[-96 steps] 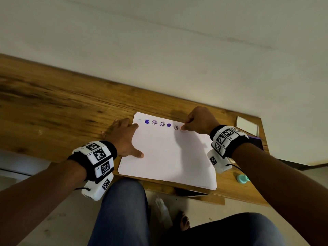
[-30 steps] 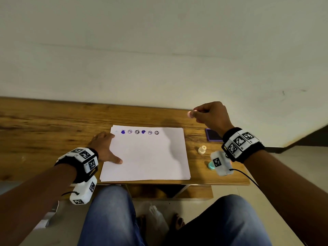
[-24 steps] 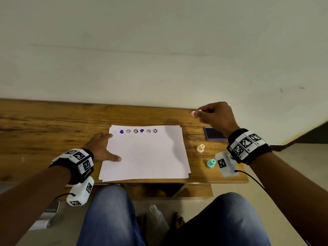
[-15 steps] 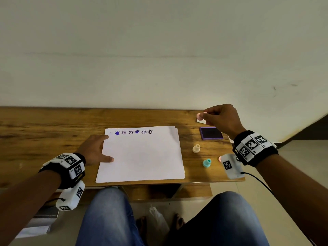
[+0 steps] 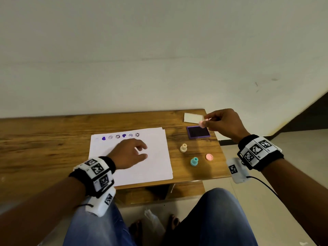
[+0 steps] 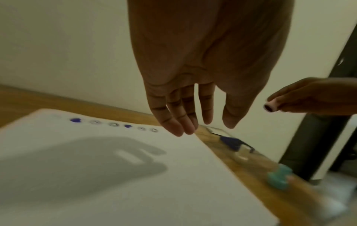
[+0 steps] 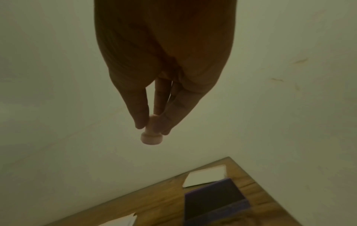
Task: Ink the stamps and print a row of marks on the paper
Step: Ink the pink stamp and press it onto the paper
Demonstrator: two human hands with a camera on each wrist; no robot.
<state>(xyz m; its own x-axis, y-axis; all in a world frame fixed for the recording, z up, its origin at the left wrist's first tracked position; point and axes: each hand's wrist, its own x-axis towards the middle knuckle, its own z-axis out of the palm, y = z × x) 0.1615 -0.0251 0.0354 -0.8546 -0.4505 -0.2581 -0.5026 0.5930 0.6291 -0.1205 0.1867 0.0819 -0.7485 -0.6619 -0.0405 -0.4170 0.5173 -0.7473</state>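
My right hand (image 5: 215, 120) pinches a small pink stamp (image 5: 201, 123) by its stem, in the air just above the purple ink pad (image 5: 197, 132). The right wrist view shows the pink stamp (image 7: 151, 136) hanging from my fingertips over the ink pad (image 7: 214, 200). A white paper sheet (image 5: 156, 167) lies on the wooden table (image 5: 44, 139) with a row of several purple marks (image 5: 120, 136) along its far edge. My left hand (image 5: 131, 151) hovers over the paper's middle, fingers straight and holding nothing. In the left wrist view the fingers (image 6: 179, 119) hang above the sheet (image 6: 96, 175).
A cream stamp (image 5: 183, 148) and a teal stamp (image 5: 194, 161) stand right of the paper, with a pink cap (image 5: 209, 156) beside them. A white lid (image 5: 192, 118) lies behind the ink pad near the table's far right corner. My knees sit below the table's front edge.
My right hand carried the pink stamp from the row of marks rightward to above the ink pad. My left hand lifted off the paper's left edge and moved toward its middle.
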